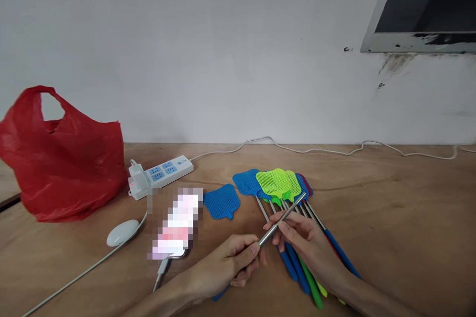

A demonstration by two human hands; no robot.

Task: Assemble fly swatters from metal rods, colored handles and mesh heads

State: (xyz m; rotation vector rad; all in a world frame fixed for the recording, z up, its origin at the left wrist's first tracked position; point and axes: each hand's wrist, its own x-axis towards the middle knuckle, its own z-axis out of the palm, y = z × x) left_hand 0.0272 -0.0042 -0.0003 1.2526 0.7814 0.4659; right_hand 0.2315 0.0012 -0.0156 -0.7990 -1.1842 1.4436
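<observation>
Hands at 6 o'clock of the view share one slim silver metal rod (283, 218). The left hand (230, 263) is closed around the rod's lower end, where a blue grip pokes out beneath the palm. The right hand (307, 242) pinches the shaft with thumb and fingertips a little higher up. The rod slants from the left hand toward 1 o'clock, and its free tip lies over a fanned pile of plastic fly swatters (277, 183) with blue and lime-green mesh heads, steel shafts and coloured grips. This pile rests on the bare wooden tabletop (390, 208) just beyond the right hand. A loose blue mesh swatter head (222, 201) lies at 10 o'clock from the hands, apart from the pile. Farther toward 9 o'clock are a blurred phone (176, 228), a white oval device on a cord (122, 232), a white power strip with blue sockets (159, 173) and a crumpled red plastic bag (63, 158). A thin white cable (316, 150) runs along the wall at 12 o'clock.
</observation>
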